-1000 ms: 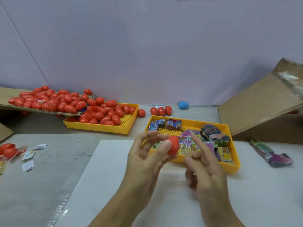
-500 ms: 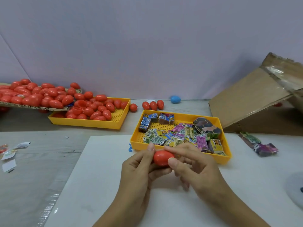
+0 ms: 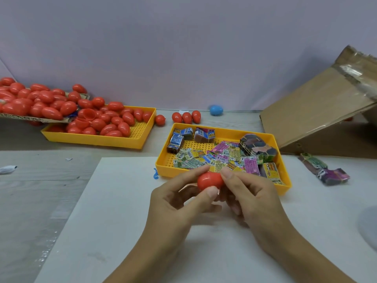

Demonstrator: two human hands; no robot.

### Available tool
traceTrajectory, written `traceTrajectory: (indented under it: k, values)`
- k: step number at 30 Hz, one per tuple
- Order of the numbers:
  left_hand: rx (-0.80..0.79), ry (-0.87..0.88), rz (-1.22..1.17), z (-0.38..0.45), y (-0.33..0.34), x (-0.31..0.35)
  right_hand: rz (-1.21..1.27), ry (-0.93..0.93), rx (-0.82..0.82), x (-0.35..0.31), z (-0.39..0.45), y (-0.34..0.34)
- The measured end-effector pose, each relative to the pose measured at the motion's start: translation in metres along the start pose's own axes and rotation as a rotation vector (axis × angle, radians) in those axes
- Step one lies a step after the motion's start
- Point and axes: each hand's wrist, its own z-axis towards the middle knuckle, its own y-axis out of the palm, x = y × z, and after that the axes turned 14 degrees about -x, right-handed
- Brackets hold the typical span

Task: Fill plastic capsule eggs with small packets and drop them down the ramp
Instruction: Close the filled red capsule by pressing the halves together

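Both hands hold one red capsule egg [image 3: 209, 179] over the white sheet, just in front of the packet tray. My left hand [image 3: 177, 203] pinches it between thumb and fingers. My right hand [image 3: 251, 195] grips its right end with the fingertips. The yellow tray [image 3: 163, 160] behind holds several small colourful packets [image 3: 222, 158]. A cardboard ramp [image 3: 318, 111] slopes up at the right. Whether the egg holds a packet is hidden.
Another yellow tray [image 3: 140, 137] at the left holds several red eggs, with more piled on a cardboard flap [image 3: 38, 101]. Three red eggs [image 3: 186, 117] and a blue egg [image 3: 216, 109] lie by the wall. Loose packet bundles [image 3: 324, 170] lie right of the tray.
My hands came down and toward me with the egg. My right hand, which was apart from the egg, has closed onto its right end.
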Motion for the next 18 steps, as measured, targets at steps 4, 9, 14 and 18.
traceTrajectory:
  k: [4,9,14,18]
  values:
    - [0.078,-0.057,-0.026,0.0026,-0.0029,-0.0002,0.064,-0.063,-0.017,0.0004,-0.0017,-0.0005]
    - [0.134,-0.137,0.05,0.0036,-0.0005,0.0022,-0.042,-0.087,-0.089,0.002,-0.002,0.0026]
    - [0.07,-0.148,-0.117,0.0056,-0.001,0.0059,-0.03,-0.03,0.01,0.0021,0.0017,0.0005]
    - [-0.082,-0.09,-0.038,0.0013,-0.0025,0.0007,-0.068,-0.024,0.009,0.002,0.0016,0.0016]
